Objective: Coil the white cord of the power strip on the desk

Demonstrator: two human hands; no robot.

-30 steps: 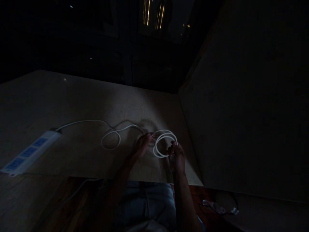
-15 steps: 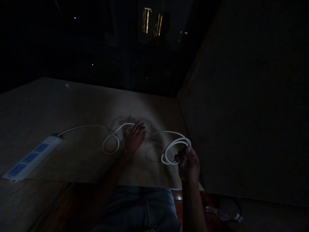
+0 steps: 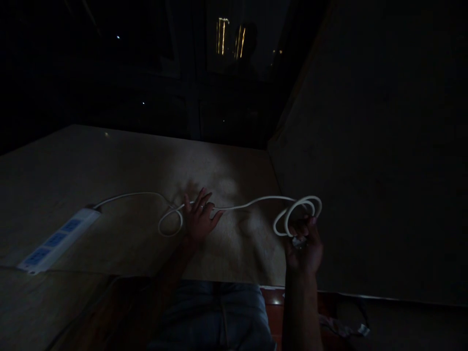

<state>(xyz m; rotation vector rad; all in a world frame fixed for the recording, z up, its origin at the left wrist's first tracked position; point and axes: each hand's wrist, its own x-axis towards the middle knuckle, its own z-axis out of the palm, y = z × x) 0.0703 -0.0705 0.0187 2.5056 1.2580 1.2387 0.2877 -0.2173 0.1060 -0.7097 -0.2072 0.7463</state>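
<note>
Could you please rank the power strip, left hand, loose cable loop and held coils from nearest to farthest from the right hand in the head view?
1. Held coils, in the right hand.
2. Left hand, left of coils.
3. Loose cable loop, farther left.
4. Power strip, far left.

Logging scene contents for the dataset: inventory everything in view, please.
Tabletop: 1, greyish beige, across the middle
Power strip: 1, white with three blue socket panels, tabletop left
Cord: 1, white, looped on the tabletop, running right from the strip
Window lights: several, mostly yellow, top
Upright panel: 1, dark, right
Floor: reddish, bottom
Unidentified item: 1, pale tip, lower right
Legwear: blue-grey, bottom centre
Left hand: 1, shadowed, fingers spread over cord
Right hand: 1, shadowed, gripping coiled cord
</note>
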